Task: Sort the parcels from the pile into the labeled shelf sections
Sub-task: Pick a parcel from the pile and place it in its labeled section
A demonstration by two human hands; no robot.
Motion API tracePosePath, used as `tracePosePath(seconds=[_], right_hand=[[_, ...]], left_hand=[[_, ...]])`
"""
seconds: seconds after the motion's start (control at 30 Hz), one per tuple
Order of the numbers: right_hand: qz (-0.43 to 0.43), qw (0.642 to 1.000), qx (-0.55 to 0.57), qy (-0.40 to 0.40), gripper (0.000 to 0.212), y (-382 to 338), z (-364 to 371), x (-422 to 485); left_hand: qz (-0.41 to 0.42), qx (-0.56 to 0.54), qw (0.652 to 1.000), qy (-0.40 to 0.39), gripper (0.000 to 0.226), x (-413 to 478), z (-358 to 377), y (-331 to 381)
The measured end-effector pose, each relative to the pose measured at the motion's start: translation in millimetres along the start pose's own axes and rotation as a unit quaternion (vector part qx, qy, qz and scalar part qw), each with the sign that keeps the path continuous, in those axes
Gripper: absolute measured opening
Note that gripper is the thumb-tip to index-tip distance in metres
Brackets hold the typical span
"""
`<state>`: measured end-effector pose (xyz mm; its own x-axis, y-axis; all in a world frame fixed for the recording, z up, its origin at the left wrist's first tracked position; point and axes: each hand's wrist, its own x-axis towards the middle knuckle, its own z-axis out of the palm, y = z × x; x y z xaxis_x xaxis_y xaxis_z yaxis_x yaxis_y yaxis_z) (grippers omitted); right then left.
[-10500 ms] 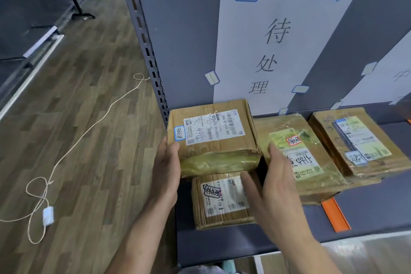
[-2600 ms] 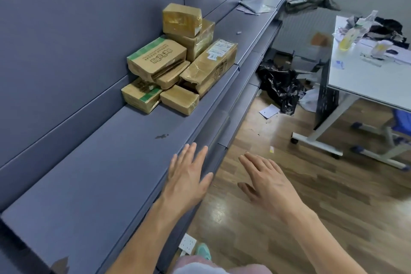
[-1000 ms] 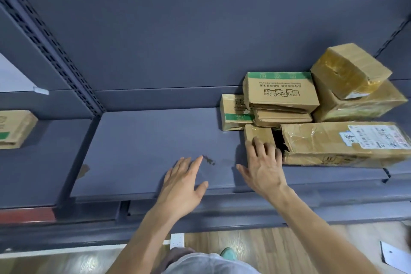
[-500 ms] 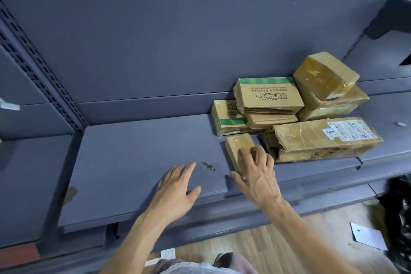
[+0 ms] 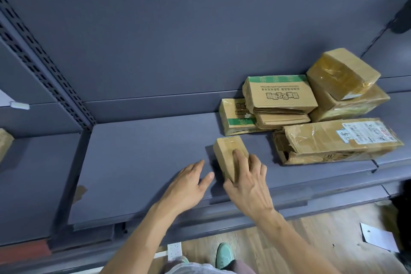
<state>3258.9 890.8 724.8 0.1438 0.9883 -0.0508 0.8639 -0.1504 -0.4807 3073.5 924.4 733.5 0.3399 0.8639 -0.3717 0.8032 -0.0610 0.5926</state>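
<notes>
A person reaches both hands over a grey shelf [image 5: 138, 162] in the middle of the frame.

The right hand [image 5: 249, 187] holds a small brown parcel [image 5: 226, 158]. Its fingers bend over the top of the parcel and the thumb presses on the near end. The parcel sits on the shelf, just below and left of the pile, with a gap between them.

The left hand [image 5: 186, 187] is just left of the small parcel. Its fingers are straight and close together and hold nothing. I cannot tell if it touches the shelf.

The pile is in the right part of the frame. A long box with a white label [image 5: 333, 140] lies in front. Behind it, a box with a green stripe [image 5: 280, 93] sits on a flat box [image 5: 282, 119]. A small green and brown box [image 5: 233, 118] is at the left of the pile. At the upper right, a shiny taped box [image 5: 342, 71] rests tilted on another taped box [image 5: 355, 104].

At the bottom of the frame is a wood floor [image 5: 311, 240] with a green shoe [image 5: 223, 254] and a sheet of paper [image 5: 378, 238].
</notes>
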Motion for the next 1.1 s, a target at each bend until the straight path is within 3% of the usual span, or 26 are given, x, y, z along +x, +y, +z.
tracePosePath(seconds=[0.17, 0.27, 0.37, 0.43, 0.5, 0.63, 0.77, 0.87, 1.0, 1.1], right_hand=[[-0.014, 0.99, 0.132, -0.044, 0.076, -8, -20, -4], [-0.023, 0.982, 0.178, -0.056, 0.068, -4, -31, -6], [-0.043, 0.972, 0.209, -0.097, 0.065, 0, -42, -8], [-0.054, 0.977, 0.189, -0.083, 0.062, 1, -44, -8], [-0.068, 0.985, 0.15, -0.047, 0.059, 2, -46, -6], [-0.049, 0.985, 0.157, -0.047, 0.066, 6, -53, 1], [-0.011, 0.982, 0.185, -0.043, 0.05, 20, -60, 13], [0.014, 0.957, 0.271, -0.1, 0.049, 30, -62, 19], [-0.013, 0.9, 0.398, -0.178, 0.052, 34, -56, 17], [-0.031, 0.897, 0.402, -0.181, 0.057, 39, -54, 16]], left_hand=[[-0.009, -0.134, 0.991, -0.027, 0.064, 20, 6, 28], [-0.007, -0.275, 0.961, -0.036, 0.077, 28, 13, 34], [-0.017, -0.379, 0.925, -0.024, 0.066, 31, 17, 42], [-0.02, -0.393, 0.919, 0.0, 0.061, 33, 20, 50], [-0.022, -0.377, 0.926, 0.031, 0.066, 36, 21, 61], [-0.027, -0.362, 0.931, 0.041, 0.076, 39, 28, 74], [-0.007, -0.39, 0.92, 0.032, 0.057, 35, 36, 73], [-0.011, -0.427, 0.903, 0.046, 0.065, 30, 35, 66], [-0.015, -0.427, 0.901, 0.072, 0.059, 27, 25, 63], [-0.024, -0.423, 0.9, 0.1, 0.056, 28, 21, 61]])
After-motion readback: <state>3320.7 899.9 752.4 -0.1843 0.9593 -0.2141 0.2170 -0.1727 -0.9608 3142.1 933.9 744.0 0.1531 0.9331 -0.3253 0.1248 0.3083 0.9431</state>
